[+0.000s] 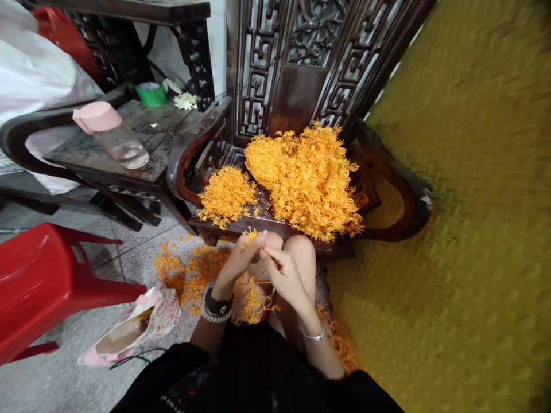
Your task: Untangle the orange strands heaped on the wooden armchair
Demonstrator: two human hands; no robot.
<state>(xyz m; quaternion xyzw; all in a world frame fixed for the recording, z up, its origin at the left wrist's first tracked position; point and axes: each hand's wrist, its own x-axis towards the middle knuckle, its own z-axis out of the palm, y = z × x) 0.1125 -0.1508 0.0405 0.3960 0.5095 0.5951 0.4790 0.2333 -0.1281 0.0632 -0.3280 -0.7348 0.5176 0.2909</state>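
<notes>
My left hand point(239, 263) and my right hand point(284, 274) meet above my knees, both pinched on a small orange flower sprig point(251, 234) with a thin stem. More orange sprigs point(253, 301) lie in my lap under the hands. Just beyond, a big heap of orange flower pieces point(307, 178) and a smaller heap point(226, 195) rest on the seat of a dark carved wooden chair point(275, 74). A black watch and bead bracelet circle my left wrist, a thin bangle my right.
Orange bits point(189, 269) litter the tiled floor. A red plastic stool point(43, 281) stands at left, a pink-and-white bag point(138, 327) beside it. A dark side table point(142, 137) holds a pink-capped bottle point(112, 135) and green tape point(151, 93). A large yellow surface point(465, 229) fills the right.
</notes>
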